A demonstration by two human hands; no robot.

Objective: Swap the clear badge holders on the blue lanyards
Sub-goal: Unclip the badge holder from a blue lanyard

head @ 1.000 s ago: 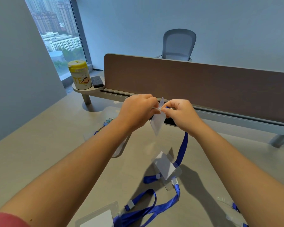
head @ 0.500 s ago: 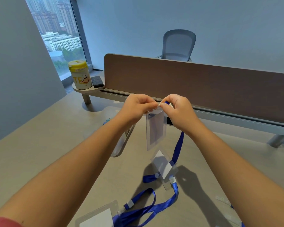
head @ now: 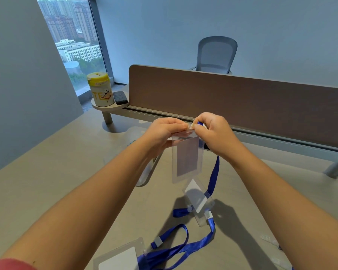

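The left hand (head: 164, 131) pinches the top edge of a clear rectangular plastic badge holder with a pale card inside (head: 186, 158), fingers closed narrowly on its upper left corner. The right hand (head: 213, 131) meets it from the other side, thumb and forefinger closed on the small clear clip at the end of a blue woven lanyard strap (head: 214, 172), right at the holder's slot. Whether the clip is already through the slot I cannot tell; the fingertips cover it.

The held holder hangs straight down between the two hands, long axis vertical, top edge up at the fingertips, its broad face towards the camera. Both hands sit at that top edge, the right one on the clip side, so the joining or parting looks like the right hand's work while the left steadies.

The strap falls from the right hand to the beige desk (head: 66, 172), where a second clear holder (head: 198, 199) lies tilted, and a third (head: 119, 260) lies at the near edge.
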